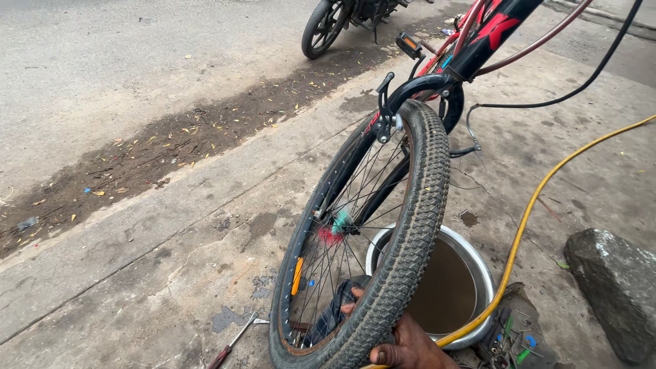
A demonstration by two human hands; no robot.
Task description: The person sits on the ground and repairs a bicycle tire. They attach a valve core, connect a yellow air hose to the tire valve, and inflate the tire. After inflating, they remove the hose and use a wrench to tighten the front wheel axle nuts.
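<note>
Right hand (408, 345) at frame bottom, grip curled onto knobby black bicycle tyre (417, 225) of spoked wheel held upright in red-black bike frame (488, 34). Other fingers (352, 301), likely left hand, peek past tyre near rim; closure unclear. Round metal basin of murky water (471, 263) just behind tyre; yellow hose (526, 219) crosses it. Screwdriver (231, 344) on concrete pavement (171, 225). Step, judged: working tyre around wheel; next move needs firm hold, steady wheel.

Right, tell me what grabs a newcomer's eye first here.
The knobby bicycle tyre fills the middle, upright on the pavement, with a hand gripping its tread at the bottom edge. Behind it sits a metal bowl of murky water, and a yellow hose curves past on the right.
</note>
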